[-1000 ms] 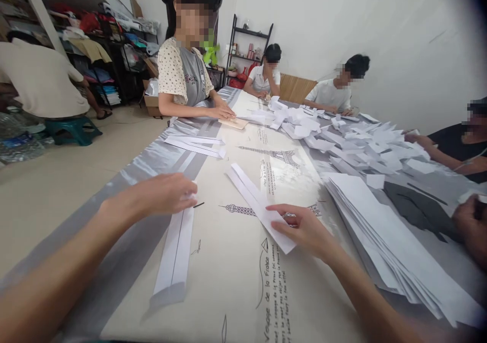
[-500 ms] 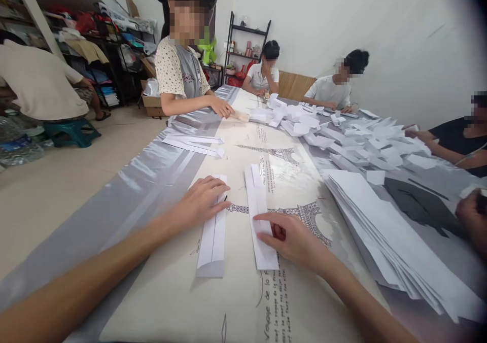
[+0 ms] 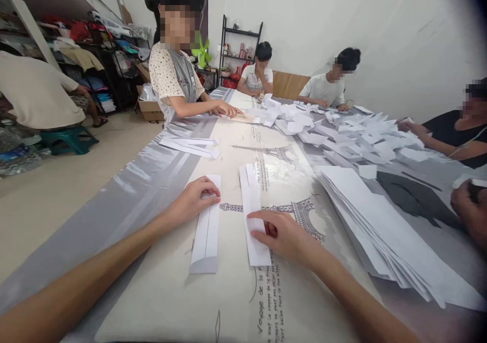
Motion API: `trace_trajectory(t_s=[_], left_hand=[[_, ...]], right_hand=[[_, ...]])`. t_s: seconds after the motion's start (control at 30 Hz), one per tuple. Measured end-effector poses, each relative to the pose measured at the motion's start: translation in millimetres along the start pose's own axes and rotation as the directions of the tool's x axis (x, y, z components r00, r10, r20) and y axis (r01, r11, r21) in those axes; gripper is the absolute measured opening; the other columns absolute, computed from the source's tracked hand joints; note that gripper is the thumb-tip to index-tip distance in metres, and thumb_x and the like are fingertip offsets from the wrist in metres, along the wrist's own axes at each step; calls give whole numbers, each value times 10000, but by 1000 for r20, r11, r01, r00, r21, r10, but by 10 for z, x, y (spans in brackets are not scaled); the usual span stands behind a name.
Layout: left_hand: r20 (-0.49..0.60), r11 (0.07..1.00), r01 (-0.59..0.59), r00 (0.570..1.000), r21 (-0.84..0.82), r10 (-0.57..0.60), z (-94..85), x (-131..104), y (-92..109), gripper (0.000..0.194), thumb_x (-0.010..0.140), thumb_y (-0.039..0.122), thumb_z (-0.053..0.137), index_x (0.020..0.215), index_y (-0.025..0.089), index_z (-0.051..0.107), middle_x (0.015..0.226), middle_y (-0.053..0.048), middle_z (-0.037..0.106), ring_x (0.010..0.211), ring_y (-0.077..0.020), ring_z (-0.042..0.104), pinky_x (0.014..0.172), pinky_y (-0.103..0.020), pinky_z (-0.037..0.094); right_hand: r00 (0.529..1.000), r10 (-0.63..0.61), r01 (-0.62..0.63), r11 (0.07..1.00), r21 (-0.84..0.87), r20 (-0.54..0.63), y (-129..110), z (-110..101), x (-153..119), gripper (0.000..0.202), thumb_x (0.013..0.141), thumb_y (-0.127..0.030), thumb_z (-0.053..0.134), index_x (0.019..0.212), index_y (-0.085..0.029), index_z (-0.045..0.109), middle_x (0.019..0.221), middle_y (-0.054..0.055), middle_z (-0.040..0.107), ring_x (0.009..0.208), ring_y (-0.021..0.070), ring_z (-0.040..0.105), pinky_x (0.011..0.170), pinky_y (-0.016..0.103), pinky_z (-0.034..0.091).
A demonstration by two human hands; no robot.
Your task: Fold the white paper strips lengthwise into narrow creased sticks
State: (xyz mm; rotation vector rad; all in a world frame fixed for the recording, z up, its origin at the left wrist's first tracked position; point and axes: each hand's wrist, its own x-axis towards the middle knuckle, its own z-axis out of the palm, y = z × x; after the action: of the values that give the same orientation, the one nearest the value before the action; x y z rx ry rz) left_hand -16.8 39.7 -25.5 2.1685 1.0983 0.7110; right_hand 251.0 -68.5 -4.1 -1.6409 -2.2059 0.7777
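Two folded white paper strips lie lengthwise on a cream cloth printed with Eiffel towers. My left hand rests at the upper part of the left strip, its fingers curled together; whether it grips the paper is hidden. On the right strip, my right hand touches the middle with its thumb and index finger apart. The left strip shows a dark line along its length. Farther off to the left lie more folded strips.
A stack of white sheets fans out at the right, with a heap of folded papers behind it. A person stands at the left table edge; others sit around. A hand shows at far right.
My left hand's fingers, spread over the left strip before, are now curled in at its upper part. The whole view has shifted slightly; my right hand stays at its strip.
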Motion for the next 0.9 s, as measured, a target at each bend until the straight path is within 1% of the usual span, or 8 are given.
trace_trajectory(t_s=[0.13,0.2,0.3,0.37,0.47,0.6,0.73,0.9], left_hand=[[-8,1000,4,1000,2,-4,-17,18,-14,219,888,395,612,789,212,680,979,-36,631,894,-207,614,841,-350,481],[-17,1000,-13,1000,27,13,-48,25,-58,212,892,404,608,839,212,683,1013,-40,616,932,-215,608,874,-362,477],[-37,993,-40,998,107,44,-152,30,-141,237,895,445,624,938,221,692,1078,-47,584,1054,-241,579,966,-394,450],[4,989,-61,998,133,61,-239,27,-184,276,906,483,624,967,227,703,1076,-46,577,1056,-241,574,977,-394,445],[138,990,-97,987,99,83,-333,16,-204,320,933,512,596,1035,234,717,1066,-46,581,962,-212,594,917,-360,465],[259,988,-145,958,54,126,-363,4,-169,286,948,471,601,1095,248,704,1132,-48,591,995,-205,600,918,-337,456],[294,988,-152,946,32,136,-355,7,-141,219,957,426,589,1008,246,704,1087,-37,601,966,-196,598,889,-327,454],[270,992,-122,955,-8,120,-293,8,-84,240,939,423,597,885,210,693,953,-30,603,825,-165,574,768,-298,457]], right_hand=[[1000,-2,2,1000,-5,-5,11,0,-2,318,932,-337,603,1233,-300,697,747,8,640,640,163,537,613,311,442],[1000,-5,5,1000,-5,-7,20,4,-5,314,936,-340,598,1233,-309,693,751,8,640,645,164,539,611,310,442],[1000,-8,8,1000,-9,-11,30,11,-12,304,938,-341,595,1225,-322,692,741,3,636,646,167,540,613,313,445],[1000,-11,11,1000,-17,-12,35,16,-13,300,936,-340,597,1218,-322,695,730,3,632,642,168,538,610,315,444],[1000,-20,19,1000,-20,-15,43,23,-6,305,931,-331,598,1219,-316,697,719,4,626,627,165,532,600,311,442],[999,-30,30,999,-26,-18,57,25,10,314,929,-323,601,1229,-317,692,720,-1,621,622,159,525,601,305,443],[999,-28,27,999,-36,-23,56,23,6,309,929,-321,602,1224,-322,693,706,-5,607,618,157,516,592,299,427],[1000,-10,10,999,-38,-9,47,17,7,302,935,-332,599,1223,-326,690,698,-7,597,628,160,517,600,303,426]])
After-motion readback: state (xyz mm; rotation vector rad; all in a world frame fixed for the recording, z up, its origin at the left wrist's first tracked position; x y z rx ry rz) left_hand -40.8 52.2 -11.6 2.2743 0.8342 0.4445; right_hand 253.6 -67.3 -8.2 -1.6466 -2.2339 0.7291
